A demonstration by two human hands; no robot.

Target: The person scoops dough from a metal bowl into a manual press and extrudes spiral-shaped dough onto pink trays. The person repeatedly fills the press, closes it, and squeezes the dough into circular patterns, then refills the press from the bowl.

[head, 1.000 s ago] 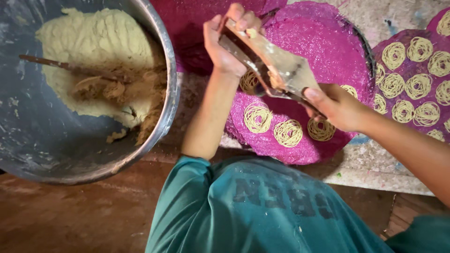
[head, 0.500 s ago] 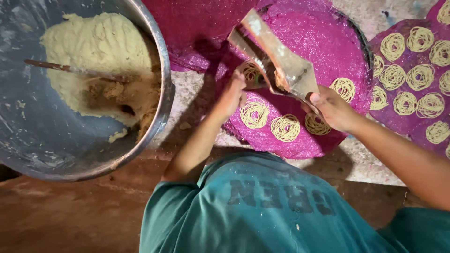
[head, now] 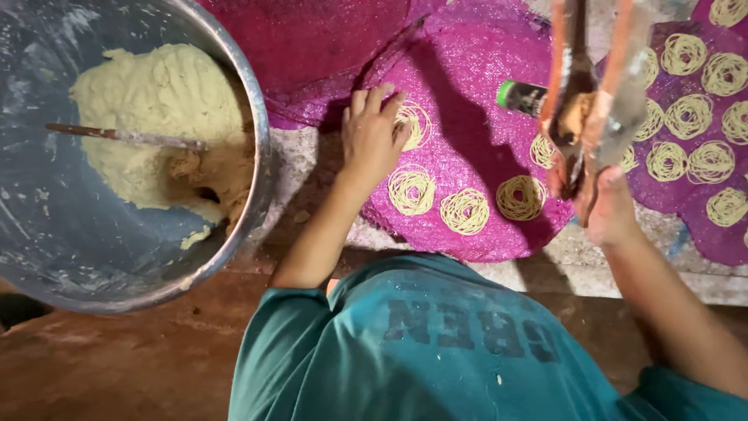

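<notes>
Left hand (head: 374, 136): fingers spread flat on the magenta mat (head: 460, 117), touching a dough coil (head: 413, 125).
Right hand (head: 612, 206): fingers wrapped around the dough press (head: 588, 101), held above the mat.
Left of mat: metal bowl (head: 257, 117) with dough (head: 156, 117).

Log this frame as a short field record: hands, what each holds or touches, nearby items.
left hand: palm down on the round purple mat, fingertips at a noodle coil
right hand: grips the handles of a noodle press, held above the mat
press: dough visible between its arms
coils on mat: several pale spirals, three in a row at the near edge
second mat: on the right, many coils
metal bowl: on the left, holds pale dough and a stick
</notes>
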